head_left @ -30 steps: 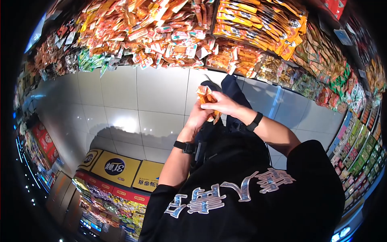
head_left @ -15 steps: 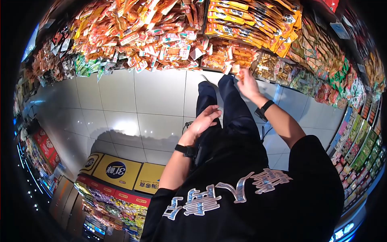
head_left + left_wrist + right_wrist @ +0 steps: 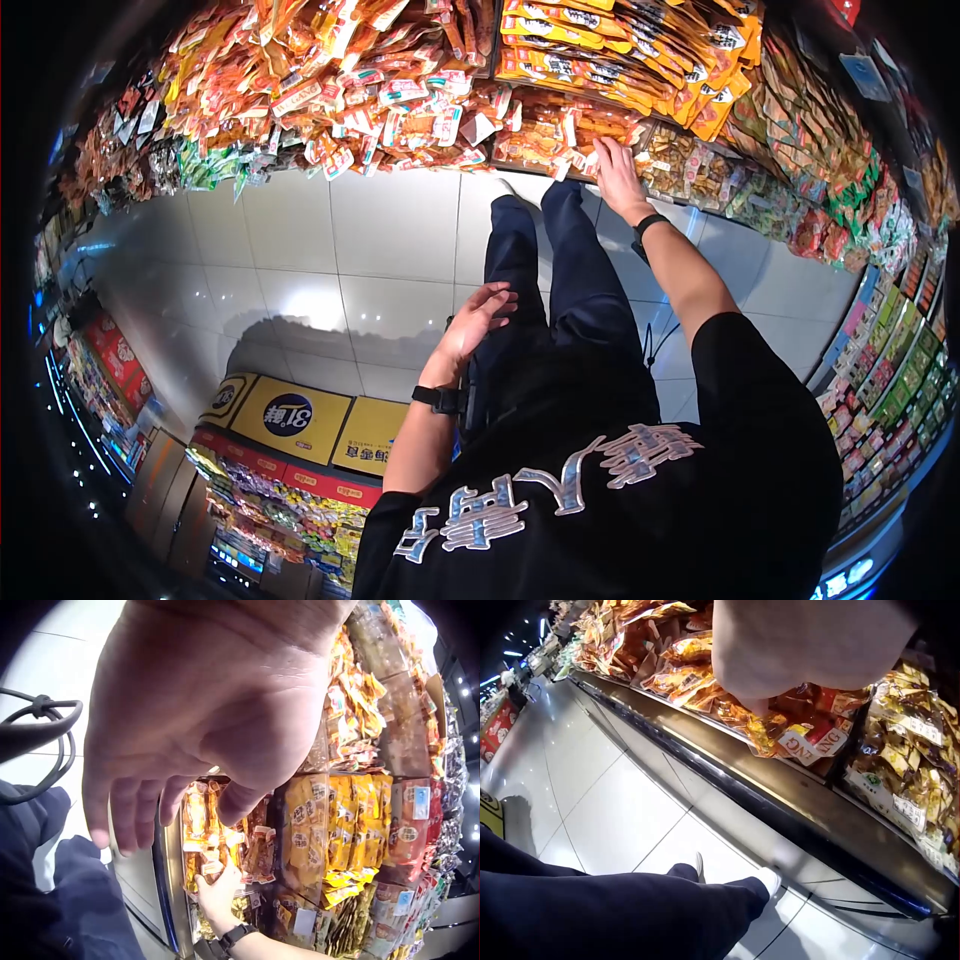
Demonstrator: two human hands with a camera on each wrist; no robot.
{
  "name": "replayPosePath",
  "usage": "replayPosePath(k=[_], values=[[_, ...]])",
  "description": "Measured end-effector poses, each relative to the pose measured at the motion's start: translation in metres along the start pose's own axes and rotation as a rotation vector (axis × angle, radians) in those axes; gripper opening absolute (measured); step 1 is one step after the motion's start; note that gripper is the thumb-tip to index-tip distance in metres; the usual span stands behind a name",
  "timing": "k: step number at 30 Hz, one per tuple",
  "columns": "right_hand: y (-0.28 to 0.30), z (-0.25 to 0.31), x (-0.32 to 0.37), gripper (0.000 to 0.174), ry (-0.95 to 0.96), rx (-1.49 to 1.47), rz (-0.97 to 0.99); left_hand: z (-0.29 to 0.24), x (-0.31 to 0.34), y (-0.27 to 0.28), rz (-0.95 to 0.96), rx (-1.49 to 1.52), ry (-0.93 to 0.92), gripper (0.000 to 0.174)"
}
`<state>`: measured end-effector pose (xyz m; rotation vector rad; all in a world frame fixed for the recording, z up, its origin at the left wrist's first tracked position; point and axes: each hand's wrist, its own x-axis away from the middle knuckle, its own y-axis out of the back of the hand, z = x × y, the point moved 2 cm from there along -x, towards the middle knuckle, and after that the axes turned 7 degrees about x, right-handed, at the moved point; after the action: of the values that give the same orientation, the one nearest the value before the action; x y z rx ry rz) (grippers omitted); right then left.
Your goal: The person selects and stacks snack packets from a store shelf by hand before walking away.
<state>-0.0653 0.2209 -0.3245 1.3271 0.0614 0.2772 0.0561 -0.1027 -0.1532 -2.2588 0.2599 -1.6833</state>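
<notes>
My right hand (image 3: 620,180) reaches to the front edge of the display, its fingers laid over orange snack packets (image 3: 535,140) in a small bin. In the right wrist view the back of that hand (image 3: 810,645) blocks much of the bin, and packets with white lettered labels (image 3: 810,742) show just below it. From the left wrist, the right hand (image 3: 217,896) appears with its fingertips at the packets. My left hand (image 3: 480,320) hangs over the legs, fingers loose and nothing in it; its palm (image 3: 217,712) fills the upper part of the left wrist view.
Yellow-orange packets (image 3: 590,60) stand stacked behind the bin, with a heap of red-orange packets (image 3: 400,100) to the left. Brown snack packets (image 3: 690,160) lie to the right. A yellow-topped display (image 3: 290,415) is behind at left. Tiled floor (image 3: 390,230) runs between.
One second ago both hands held an orange packet over the legs. The right hand then carried it forward to the bin, where its fingers now lie; the left hand let go and drew back slightly.
</notes>
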Motion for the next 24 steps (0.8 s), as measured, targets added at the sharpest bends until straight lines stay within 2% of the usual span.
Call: replayPosePath(k=[1, 4, 8, 12, 17, 21, 24], values=[[-0.002, -0.004, 0.001, 0.052, -0.029, -0.057, -0.009, 0.000, -0.001, -0.001, -0.001, -0.004, -0.001, 0.042], [0.003, -0.003, -0.001, 0.055, 0.019, -0.080, -0.010, -0.002, 0.000, -0.004, -0.008, -0.014, -0.015, 0.042], [0.014, 0.019, -0.017, 0.050, 0.069, -0.184, -0.024, 0.001, 0.001, -0.005, -0.015, -0.019, -0.017, 0.041], [0.015, 0.023, -0.023, 0.053, 0.138, -0.026, -0.040, 0.003, 0.001, -0.004, -0.030, -0.028, -0.015, 0.041], [0.012, 0.006, -0.025, 0.071, 0.080, 0.182, 0.041, 0.001, 0.003, -0.005, -0.046, -0.027, -0.018, 0.040], [0.021, 0.000, -0.031, 0.084, 0.081, 0.080, 0.125, 0.004, 0.001, -0.004, -0.046, -0.021, -0.021, 0.039], [0.031, 0.000, -0.030, 0.087, 0.112, 0.036, 0.150, 0.005, 0.000, -0.004, -0.042, -0.017, -0.024, 0.040]])
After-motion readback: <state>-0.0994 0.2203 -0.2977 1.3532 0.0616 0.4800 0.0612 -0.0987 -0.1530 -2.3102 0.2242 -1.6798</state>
